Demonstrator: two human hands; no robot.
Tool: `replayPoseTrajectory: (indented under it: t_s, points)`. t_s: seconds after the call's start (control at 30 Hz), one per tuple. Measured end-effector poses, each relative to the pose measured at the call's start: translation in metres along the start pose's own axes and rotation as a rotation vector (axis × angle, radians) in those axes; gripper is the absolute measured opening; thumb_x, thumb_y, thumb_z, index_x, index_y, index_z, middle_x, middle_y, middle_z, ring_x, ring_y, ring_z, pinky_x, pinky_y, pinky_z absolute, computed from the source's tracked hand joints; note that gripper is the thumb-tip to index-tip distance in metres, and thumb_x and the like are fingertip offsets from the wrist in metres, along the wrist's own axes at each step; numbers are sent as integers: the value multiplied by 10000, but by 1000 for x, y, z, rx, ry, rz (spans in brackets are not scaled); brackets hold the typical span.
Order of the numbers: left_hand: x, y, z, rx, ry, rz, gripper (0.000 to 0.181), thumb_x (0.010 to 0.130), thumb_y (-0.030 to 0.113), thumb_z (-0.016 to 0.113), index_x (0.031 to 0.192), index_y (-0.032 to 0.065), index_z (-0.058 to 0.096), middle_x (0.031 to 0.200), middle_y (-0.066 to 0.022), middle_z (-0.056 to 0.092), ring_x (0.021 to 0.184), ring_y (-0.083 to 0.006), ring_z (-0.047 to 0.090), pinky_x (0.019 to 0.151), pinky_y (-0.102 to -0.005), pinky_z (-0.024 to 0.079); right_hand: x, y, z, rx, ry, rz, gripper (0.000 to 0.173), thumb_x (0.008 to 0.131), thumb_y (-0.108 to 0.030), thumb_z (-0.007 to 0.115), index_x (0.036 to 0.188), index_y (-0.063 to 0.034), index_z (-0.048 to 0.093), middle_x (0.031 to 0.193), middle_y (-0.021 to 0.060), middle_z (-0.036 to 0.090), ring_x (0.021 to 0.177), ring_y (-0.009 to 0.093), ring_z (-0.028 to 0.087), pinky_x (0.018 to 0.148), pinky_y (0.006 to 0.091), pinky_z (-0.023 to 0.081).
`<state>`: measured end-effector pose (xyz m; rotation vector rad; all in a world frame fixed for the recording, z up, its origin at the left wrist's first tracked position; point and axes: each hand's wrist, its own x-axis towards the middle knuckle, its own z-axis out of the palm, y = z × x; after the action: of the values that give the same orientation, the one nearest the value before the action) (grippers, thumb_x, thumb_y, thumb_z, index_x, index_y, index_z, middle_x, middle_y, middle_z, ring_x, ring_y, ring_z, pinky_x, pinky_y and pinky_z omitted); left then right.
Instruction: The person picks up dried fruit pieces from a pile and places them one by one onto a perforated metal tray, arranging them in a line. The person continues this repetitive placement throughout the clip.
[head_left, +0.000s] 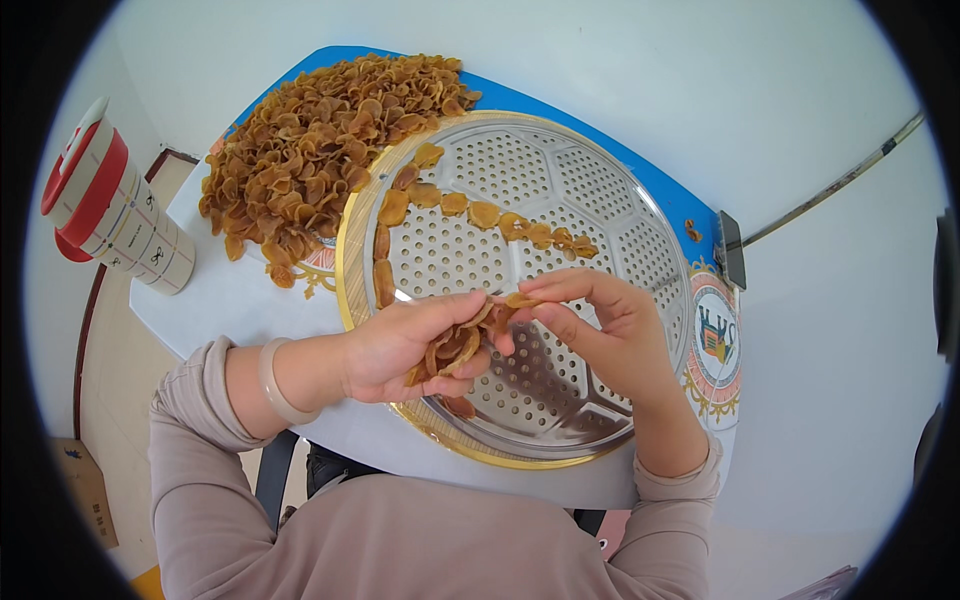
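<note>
My left hand (420, 345) is closed around a bunch of thin, brown dried slices (454, 349) over the lower left part of a round, perforated metal tray (499, 169). Between the thumb and a finger of my right hand (615, 322) is one slice (520, 300), right beside the bunch. On the tray, a row of slices (483, 214) runs from the upper left towards the middle, and another (383, 281) follows the left rim. The tray rests on a gold-rimmed round base (351, 247). A big heap of similar slices (307, 142) lies against its upper left side.
A tall cup with a red band (135, 217) stands at the left. A phone (730, 250) is at the table's right edge, near a small brown piece (692, 231) on the blue surface (660, 187). White wall rises behind the table; a cardboard box (86, 487) is on the floor.
</note>
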<state>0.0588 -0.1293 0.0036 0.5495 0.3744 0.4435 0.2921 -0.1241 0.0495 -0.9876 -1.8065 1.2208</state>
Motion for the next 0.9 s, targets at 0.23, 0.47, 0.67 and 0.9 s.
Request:
replayPoseTrajectory:
  t_s: [0.23,0.47,0.67,0.9]
  points:
    - [2,-1,1,53,15,42,568,1048,517,316,1357,70,482,726,-7,474,549,-107,345,543,-245,375,0,5,4,-46,106,-80,163,870,-11,692,1033,-5,699,1121,121,696,1063,180,649,938,312,501]
    - [-2,0,-1,108,14,-40,545,1049,520,284,1193,70,555,737,-2,466,558,-104,378,629,-322,454,-5,1,17,-419,76,-368,225,792,17,724,992,-79,693,1129,86,700,1008,228,673,853,327,536]
    - [-2,-1,0,65,50,-27,543,1047,510,281,1173,66,567,735,1,460,566,-107,384,627,-307,453,0,5,13,-587,65,-529,235,745,13,757,945,-86,685,1149,65,691,923,215,669,788,322,537]
    - [-1,-1,-2,-33,60,-38,544,1044,512,296,1166,61,575,718,3,453,564,-105,383,571,-271,402,-5,5,20,-477,72,-531,219,735,24,778,912,-64,684,1160,85,682,889,218,680,744,306,559]
